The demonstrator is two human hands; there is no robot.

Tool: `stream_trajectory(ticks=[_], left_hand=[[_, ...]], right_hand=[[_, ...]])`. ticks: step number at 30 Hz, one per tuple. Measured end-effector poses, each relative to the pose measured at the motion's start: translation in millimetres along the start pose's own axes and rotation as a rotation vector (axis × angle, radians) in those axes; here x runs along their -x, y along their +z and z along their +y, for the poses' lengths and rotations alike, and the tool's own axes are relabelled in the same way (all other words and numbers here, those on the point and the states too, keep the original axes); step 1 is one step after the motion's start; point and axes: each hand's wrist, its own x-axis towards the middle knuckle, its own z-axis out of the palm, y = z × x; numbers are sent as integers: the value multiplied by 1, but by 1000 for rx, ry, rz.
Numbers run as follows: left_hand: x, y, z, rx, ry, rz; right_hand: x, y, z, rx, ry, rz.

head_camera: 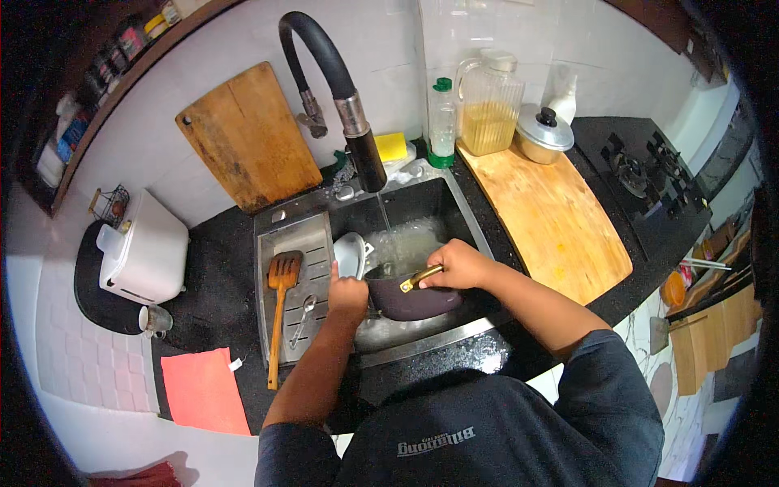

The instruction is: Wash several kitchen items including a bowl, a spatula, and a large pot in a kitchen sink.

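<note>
A dark cooking pot (415,299) is in the sink basin (426,204), under a thin stream of water from the black faucet (366,155). My right hand (457,266) grips its brass-coloured handle (422,277). My left hand (349,296) is curled at the pot's left side with one finger raised; the exact place it grips is hidden. Just beyond that hand, a white dish (350,254) leans against the basin's left wall. On the metal drainboard (315,234) lie a slotted wooden spatula (283,274) and a spoon (304,319).
Right of the sink, a wooden board (548,213) carries a glass pitcher (489,115) and a lidded pot (543,143); a green-capped bottle (442,125) stands nearby. A gas cooktop (633,173) lies beyond. Leftward are a white appliance (152,252), a glass mug (157,319) and a coral cloth (204,389).
</note>
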Motion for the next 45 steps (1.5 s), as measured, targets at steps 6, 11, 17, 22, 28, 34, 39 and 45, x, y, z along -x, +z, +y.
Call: stream_trajectory(ticks=[6, 11, 17, 22, 28, 34, 39, 45], left_hand=[[-1, 3, 0, 43, -15, -5], [0, -5, 3, 77, -68, -79], [3, 9, 0, 232, -127, 206], [1, 8, -3, 356, -225, 316], [6, -5, -3, 548, -271, 360], [6, -18, -3, 397, -274, 487], [6, -5, -4, 283, -250, 484], [-3, -3, 3, 28, -79, 215]], right_hand=[[-11, -10, 16, -286, 59, 225], [-17, -32, 21, -503, 123, 125], [-21, -49, 55, -718, 131, 29], [-17, -57, 64, -1060, 133, -56], [-12, -59, 70, -1227, 93, 38], [-1, -62, 77, -1388, 125, 154], [30, -43, 66, -1528, 149, 291], [59, -19, 57, -1632, 149, 417]])
